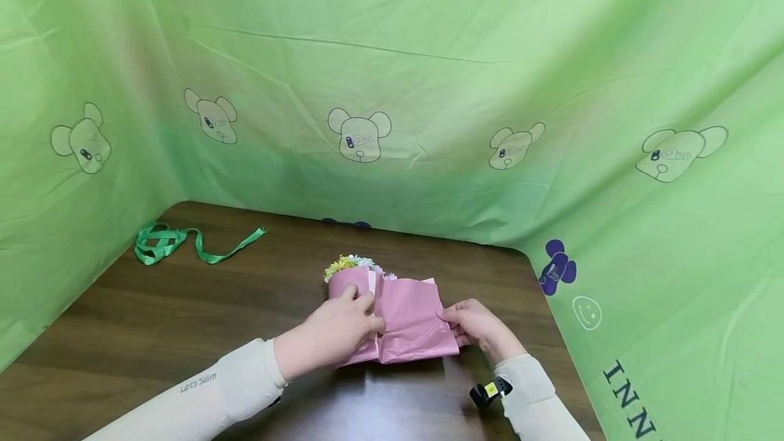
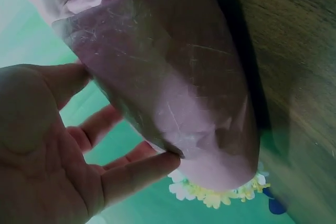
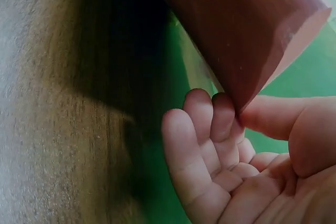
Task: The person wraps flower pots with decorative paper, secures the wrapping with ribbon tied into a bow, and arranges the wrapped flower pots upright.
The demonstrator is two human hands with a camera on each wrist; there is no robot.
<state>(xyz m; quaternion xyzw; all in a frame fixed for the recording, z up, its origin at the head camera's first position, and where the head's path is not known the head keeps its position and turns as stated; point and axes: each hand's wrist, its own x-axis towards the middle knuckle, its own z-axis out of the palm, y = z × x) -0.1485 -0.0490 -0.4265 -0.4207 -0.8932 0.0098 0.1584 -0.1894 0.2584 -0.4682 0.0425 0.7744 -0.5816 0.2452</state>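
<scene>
A bouquet of small yellow, white and pale purple flowers lies on the table, its blooms toward the back. Pink wrapping paper goes around it, with one flap spread to the right. My left hand holds the wrapped side, its fingertips and thumb at the edge of the paper in the left wrist view. At the flap's right edge, my right hand pinches the paper between thumb and fingers. The stems are hidden inside the wrap.
A loosely looped green ribbon lies at the back left of the brown wooden table. Green cloth printed with bear heads hangs around the back and both sides. A black strap device is on the right wrist.
</scene>
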